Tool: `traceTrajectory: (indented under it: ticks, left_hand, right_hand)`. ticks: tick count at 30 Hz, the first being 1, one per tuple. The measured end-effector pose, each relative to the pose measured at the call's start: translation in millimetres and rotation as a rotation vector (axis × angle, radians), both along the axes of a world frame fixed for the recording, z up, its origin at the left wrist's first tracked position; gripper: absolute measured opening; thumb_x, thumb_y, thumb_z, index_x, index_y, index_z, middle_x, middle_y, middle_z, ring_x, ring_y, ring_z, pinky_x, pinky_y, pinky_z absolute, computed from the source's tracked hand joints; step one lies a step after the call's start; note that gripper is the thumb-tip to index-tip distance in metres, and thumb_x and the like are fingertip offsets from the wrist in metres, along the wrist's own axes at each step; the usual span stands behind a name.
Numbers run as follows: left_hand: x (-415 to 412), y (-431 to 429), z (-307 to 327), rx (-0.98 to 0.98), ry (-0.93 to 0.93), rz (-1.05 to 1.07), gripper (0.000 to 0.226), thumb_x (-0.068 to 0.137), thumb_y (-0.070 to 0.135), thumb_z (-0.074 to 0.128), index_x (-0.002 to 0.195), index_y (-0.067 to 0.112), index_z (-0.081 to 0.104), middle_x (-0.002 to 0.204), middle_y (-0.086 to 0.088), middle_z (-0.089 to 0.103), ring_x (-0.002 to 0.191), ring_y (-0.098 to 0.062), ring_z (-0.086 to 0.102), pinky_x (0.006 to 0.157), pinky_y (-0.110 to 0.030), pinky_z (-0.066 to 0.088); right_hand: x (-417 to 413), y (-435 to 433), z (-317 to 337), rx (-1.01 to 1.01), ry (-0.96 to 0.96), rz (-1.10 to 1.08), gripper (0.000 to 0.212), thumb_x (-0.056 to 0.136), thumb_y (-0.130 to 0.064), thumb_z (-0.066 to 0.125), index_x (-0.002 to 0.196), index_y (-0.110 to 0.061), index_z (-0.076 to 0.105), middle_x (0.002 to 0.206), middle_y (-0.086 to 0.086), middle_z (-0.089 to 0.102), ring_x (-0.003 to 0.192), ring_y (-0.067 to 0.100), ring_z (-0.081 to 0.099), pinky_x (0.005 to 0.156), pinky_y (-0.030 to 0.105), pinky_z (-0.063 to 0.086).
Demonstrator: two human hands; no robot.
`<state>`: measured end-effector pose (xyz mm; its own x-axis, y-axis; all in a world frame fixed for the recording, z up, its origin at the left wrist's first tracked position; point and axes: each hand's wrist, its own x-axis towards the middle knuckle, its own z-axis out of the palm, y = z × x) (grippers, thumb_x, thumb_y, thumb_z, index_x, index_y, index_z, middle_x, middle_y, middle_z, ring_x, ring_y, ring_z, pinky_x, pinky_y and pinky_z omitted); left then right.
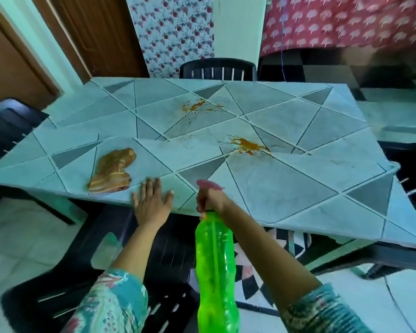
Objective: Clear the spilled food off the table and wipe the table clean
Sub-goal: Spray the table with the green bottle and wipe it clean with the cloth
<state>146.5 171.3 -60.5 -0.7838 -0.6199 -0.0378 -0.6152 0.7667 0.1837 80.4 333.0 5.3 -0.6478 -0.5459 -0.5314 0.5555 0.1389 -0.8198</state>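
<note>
Currently left hand (pixel 151 203) flat, fingers spread, resting on near edge of grey-white triangle-patterned table (pixel 298 188). Right hand (pixel 211 199) grips neck of bright green plastic spray bottle (pixel 215 272). Crumpled brown striped cloth (pixel 113 170) at 10 o'clock from left hand. Orange food spill (pixel 246 145) at 1 o'clock from right hand; second orange smear (pixel 197 105) at 12 o'clock, farther back.

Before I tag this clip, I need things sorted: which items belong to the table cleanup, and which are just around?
Job: green spray bottle gripped by the right hand; brown cloth; near orange spill; far orange spill; table; left hand flat on its edge.
Just around: black chair behind the table; red patterned curtain; wooden door.
</note>
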Motion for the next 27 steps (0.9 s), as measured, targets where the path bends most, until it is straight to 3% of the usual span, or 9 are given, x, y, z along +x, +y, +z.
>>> traceTrajectory:
  ticks: [6, 9, 12, 19, 23, 25, 27]
  left_hand:
    - [0, -4, -4, -0.007, 0.017, -0.005, 0.064, 0.097, 0.051, 0.023, 0.151, 0.019, 0.010, 0.159, -0.005, 0.004, 0.146, -0.020, 0.000, 0.115, -0.047, -0.004]
    - [2, -6, -7, -0.015, 0.019, -0.009, 0.065, 0.097, 0.052, 0.021, 0.151, 0.020, 0.008, 0.159, -0.005, 0.003, 0.146, -0.020, -0.001, 0.115, -0.048, -0.004]
    - [1, -6, -11, -0.022, 0.037, -0.022, 0.064, 0.097, 0.052, 0.021, 0.151, 0.020, 0.008, 0.159, -0.005, 0.004, 0.146, -0.021, 0.000, 0.115, -0.048, -0.005]
    - [0, -8, -18, -0.015, 0.113, -0.004, 0.060, 0.098, 0.047, 0.028, 0.149, 0.016, 0.019, 0.158, -0.008, 0.012, 0.145, -0.024, 0.007, 0.115, -0.051, -0.002]
    - [-1, -7, -21, -0.009, 0.127, -0.012, 0.065, 0.094, 0.050, 0.025, 0.148, 0.014, 0.023, 0.157, -0.010, 0.015, 0.145, -0.026, 0.011, 0.114, -0.053, 0.000]
    - [-1, -7, -21, -0.007, 0.141, -0.018, 0.068, 0.091, 0.052, 0.022, 0.147, 0.013, 0.025, 0.156, -0.011, 0.017, 0.144, -0.027, 0.012, 0.113, -0.054, 0.000]
    - [-1, -8, -22, -0.001, 0.147, -0.021, 0.069, 0.090, 0.052, 0.022, 0.147, 0.013, 0.026, 0.156, -0.012, 0.018, 0.144, -0.029, 0.013, 0.113, -0.055, 0.001]
  right_hand:
    - [-1, 33, 5, -0.056, -0.090, -0.149, 0.045, 0.092, 0.007, 0.033, 0.134, -0.005, 0.039, 0.069, 0.018, 0.044, 0.033, 0.013, 0.052, 0.030, 0.019, 0.040]
    - [-10, 68, 4, -0.007, -0.012, -0.268, 0.042, 0.091, 0.002, 0.036, 0.130, -0.012, 0.042, 0.067, 0.013, 0.050, 0.038, 0.014, 0.054, 0.033, 0.019, 0.039]
    - [-11, 116, -2, 0.058, 0.069, -0.440, 0.042, 0.088, 0.002, 0.035, 0.125, -0.015, 0.045, 0.059, 0.008, 0.042, 0.038, 0.014, 0.044, 0.035, 0.017, 0.036]
    - [-4, 180, -8, 0.219, 0.181, -0.509, 0.031, 0.089, -0.006, 0.044, 0.112, -0.026, 0.051, 0.076, 0.009, 0.059, 0.056, 0.012, 0.061, 0.041, 0.015, 0.042]
    - [-1, 215, -15, 0.340, 0.221, -0.665, 0.031, 0.085, -0.007, 0.044, 0.108, -0.021, 0.059, 0.062, 0.002, 0.052, 0.049, 0.014, 0.051, 0.044, 0.017, 0.041]
    - [3, 228, -19, 0.306, 0.174, -0.720, 0.028, 0.085, -0.005, 0.044, 0.105, -0.018, 0.057, 0.061, 0.003, 0.049, 0.048, 0.014, 0.049, 0.041, 0.019, 0.040]
    - [4, 240, -21, 0.237, 0.143, -0.760, 0.031, 0.086, -0.008, 0.045, 0.109, -0.028, 0.053, 0.067, 0.004, 0.052, 0.054, 0.016, 0.054, 0.046, 0.024, 0.044]
